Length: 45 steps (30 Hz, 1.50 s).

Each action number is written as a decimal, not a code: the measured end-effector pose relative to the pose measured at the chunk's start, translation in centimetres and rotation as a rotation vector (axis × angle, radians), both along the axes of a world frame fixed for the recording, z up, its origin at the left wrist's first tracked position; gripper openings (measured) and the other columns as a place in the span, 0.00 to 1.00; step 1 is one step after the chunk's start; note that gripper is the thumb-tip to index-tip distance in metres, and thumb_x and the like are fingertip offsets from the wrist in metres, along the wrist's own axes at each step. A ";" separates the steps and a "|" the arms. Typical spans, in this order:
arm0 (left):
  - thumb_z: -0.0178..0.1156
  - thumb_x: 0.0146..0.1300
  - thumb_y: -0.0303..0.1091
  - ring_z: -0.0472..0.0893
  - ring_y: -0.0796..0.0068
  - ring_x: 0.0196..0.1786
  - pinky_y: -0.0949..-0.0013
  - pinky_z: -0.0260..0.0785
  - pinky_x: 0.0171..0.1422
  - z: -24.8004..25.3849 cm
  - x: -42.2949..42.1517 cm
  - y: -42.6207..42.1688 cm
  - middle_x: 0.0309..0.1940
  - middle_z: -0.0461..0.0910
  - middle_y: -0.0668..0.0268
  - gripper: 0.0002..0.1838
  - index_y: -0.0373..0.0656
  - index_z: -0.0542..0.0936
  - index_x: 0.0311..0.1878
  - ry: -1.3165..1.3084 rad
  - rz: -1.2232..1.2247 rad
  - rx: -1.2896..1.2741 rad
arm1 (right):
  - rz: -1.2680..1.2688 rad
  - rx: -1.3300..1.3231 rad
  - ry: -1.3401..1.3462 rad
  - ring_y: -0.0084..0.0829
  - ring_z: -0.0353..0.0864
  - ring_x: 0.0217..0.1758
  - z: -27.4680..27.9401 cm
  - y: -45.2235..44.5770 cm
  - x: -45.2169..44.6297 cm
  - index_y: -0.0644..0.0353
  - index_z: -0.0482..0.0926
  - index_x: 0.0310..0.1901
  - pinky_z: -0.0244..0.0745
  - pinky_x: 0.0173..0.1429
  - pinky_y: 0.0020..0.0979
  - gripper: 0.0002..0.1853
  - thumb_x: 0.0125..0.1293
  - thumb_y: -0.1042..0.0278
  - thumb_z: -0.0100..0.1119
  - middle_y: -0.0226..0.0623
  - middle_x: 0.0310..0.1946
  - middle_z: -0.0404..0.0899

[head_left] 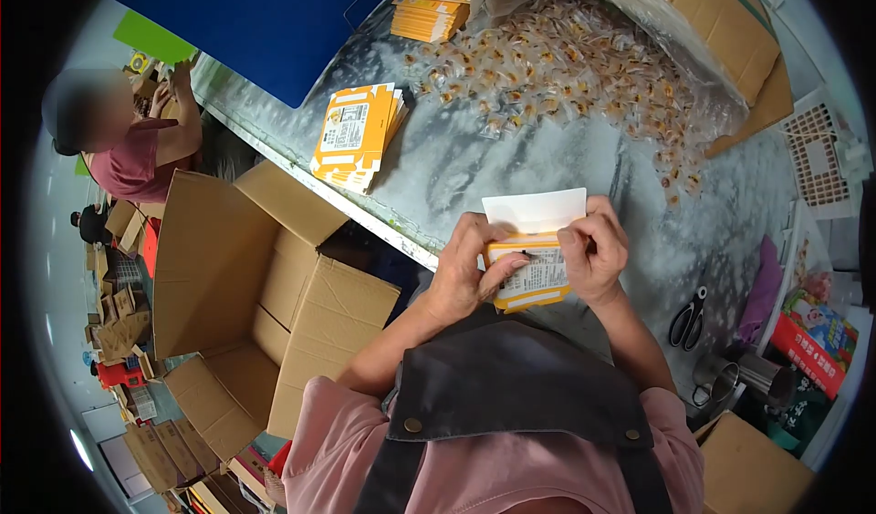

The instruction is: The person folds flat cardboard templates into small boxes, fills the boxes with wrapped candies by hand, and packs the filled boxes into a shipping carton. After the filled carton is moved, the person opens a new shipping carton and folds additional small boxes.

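Note:
A yellow and white printed carton (534, 275) is held in front of my apron, its white flap standing up along the far edge. My left hand (467, 272) grips the carton's left side, with the thumb lying across the printed panel. On the right side, my right hand (595, 251) pinches the carton near the base of the flap. Whether anything is inside the carton is hidden. Beyond my left hand lies a stack of flattened yellow cartons (347, 135). A large heap of small clear-wrapped pieces (557, 62) spreads over the table past the carton.
More flat cartons (429, 20) sit beside a blue board (265, 21). A big open cardboard box (219, 268) stands left of the table. Black scissors (689, 318) and metal cups (765, 379) are at right. Another person (137, 154) is at the far left.

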State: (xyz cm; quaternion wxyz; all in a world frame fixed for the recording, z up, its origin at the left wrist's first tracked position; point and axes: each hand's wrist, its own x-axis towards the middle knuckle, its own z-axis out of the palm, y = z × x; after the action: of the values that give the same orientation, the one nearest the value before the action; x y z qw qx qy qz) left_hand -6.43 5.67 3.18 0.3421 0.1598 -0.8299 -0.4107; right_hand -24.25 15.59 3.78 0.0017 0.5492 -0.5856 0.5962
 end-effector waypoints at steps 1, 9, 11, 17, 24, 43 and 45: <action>0.72 0.56 0.34 0.77 0.57 0.39 0.63 0.72 0.40 0.4 0.0 -0.1 0.39 0.75 0.56 0.22 0.40 0.73 0.48 -0.007 -0.019 -0.064 | 0.014 -0.023 -0.002 0.26 0.69 0.24 0.2 0.1 0.0 0.63 0.74 0.28 0.64 0.26 0.28 0.10 0.60 0.71 0.67 0.40 0.29 0.73; 0.59 0.67 0.28 0.75 0.65 0.48 0.65 0.69 0.53 -2.0 -0.7 2.0 0.55 0.67 0.53 0.33 0.36 0.54 0.69 0.067 0.106 0.132 | 0.100 0.057 -0.395 0.28 0.74 0.43 -2.1 0.2 2.2 0.70 0.55 0.66 0.73 0.50 0.29 0.30 0.69 0.68 0.55 0.44 0.49 0.72; 0.49 0.72 0.29 0.73 0.72 0.48 0.69 0.67 0.55 -2.7 -0.9 3.4 0.58 0.66 0.56 0.35 0.36 0.43 0.75 0.040 0.158 0.227 | 0.059 0.277 -0.473 0.30 0.72 0.51 -1.8 0.7 3.0 0.69 0.47 0.73 0.70 0.58 0.32 0.35 0.70 0.68 0.52 0.46 0.55 0.68; 0.45 0.77 0.35 0.70 0.79 0.44 0.73 0.66 0.51 -2.4 -2.9 0.9 0.51 0.71 0.61 0.29 0.43 0.50 0.76 0.107 0.459 0.554 | 0.167 0.319 -0.421 0.45 0.73 0.61 -5.1 -1.5 2.7 0.66 0.49 0.72 0.69 0.62 0.39 0.32 0.72 0.67 0.50 0.53 0.58 0.69; 0.43 0.77 0.43 0.70 0.70 0.56 0.68 0.63 0.63 -5.5 0.0 -1.7 0.61 0.67 0.56 0.33 0.40 0.46 0.77 0.085 0.580 0.809 | -0.200 0.447 0.027 0.52 0.67 0.66 -8.1 -0.2 -6.5 0.64 0.67 0.64 0.62 0.68 0.47 0.29 0.69 0.53 0.56 0.53 0.60 0.69; 0.79 0.34 0.58 0.55 0.38 0.72 0.38 0.44 0.75 -2.7 -1.0 -9.1 0.67 0.59 0.48 0.64 0.43 0.56 0.74 -0.868 -0.109 -0.493 | -0.160 0.355 -0.051 0.41 0.76 0.60 -10.4 1.8 -13.3 0.63 0.75 0.58 0.72 0.62 0.35 0.15 0.73 0.70 0.50 0.47 0.60 0.75; 0.80 0.32 0.55 0.56 0.41 0.72 0.40 0.44 0.76 -2.4 -0.4 -7.4 0.66 0.60 0.49 0.65 0.44 0.56 0.75 -0.866 -0.061 -0.540 | -0.224 0.313 -0.337 0.37 0.78 0.59 -10.2 4.0 -14.1 0.64 0.75 0.57 0.72 0.61 0.32 0.15 0.73 0.71 0.50 0.44 0.57 0.77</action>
State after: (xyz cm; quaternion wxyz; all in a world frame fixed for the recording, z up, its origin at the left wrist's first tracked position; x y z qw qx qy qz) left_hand -6.82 -1.76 0.75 -0.0165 0.1971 -0.9763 -0.0875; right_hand -38.38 19.63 -6.47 -0.1151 0.3674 -0.7197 0.5777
